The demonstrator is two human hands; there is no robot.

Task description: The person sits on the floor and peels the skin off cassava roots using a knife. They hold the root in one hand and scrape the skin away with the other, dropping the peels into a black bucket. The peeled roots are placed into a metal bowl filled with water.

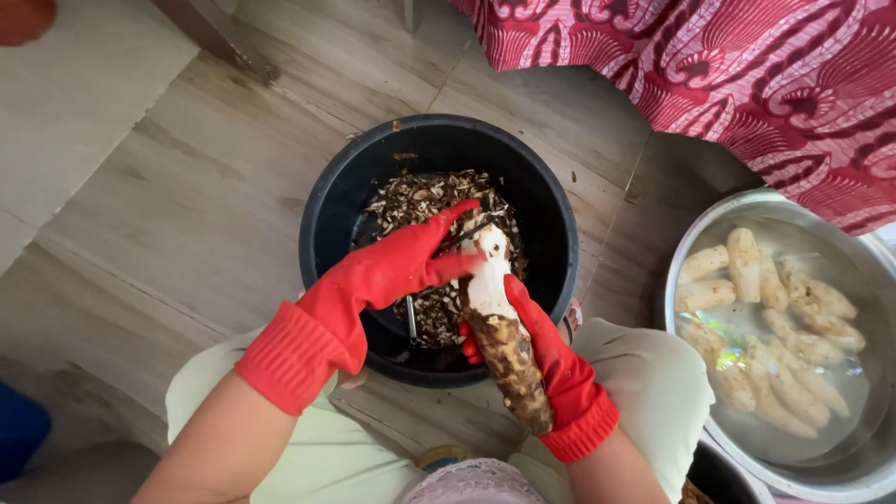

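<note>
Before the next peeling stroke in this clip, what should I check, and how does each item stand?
1. Right hand grips the root firmly: ok, gloved fingers wrap it from below.
2. Left hand holds the peeler: ok, blade end meets the root's white peeled tip.
3. Root sits over the black bucket so peelings drop in: ok.
4. Right-hand fingers out of the blade's way: cannot tell, partly hidden.
5. Steel basin of peeled roots in water within reach: ok, beside the right knee.
</note>
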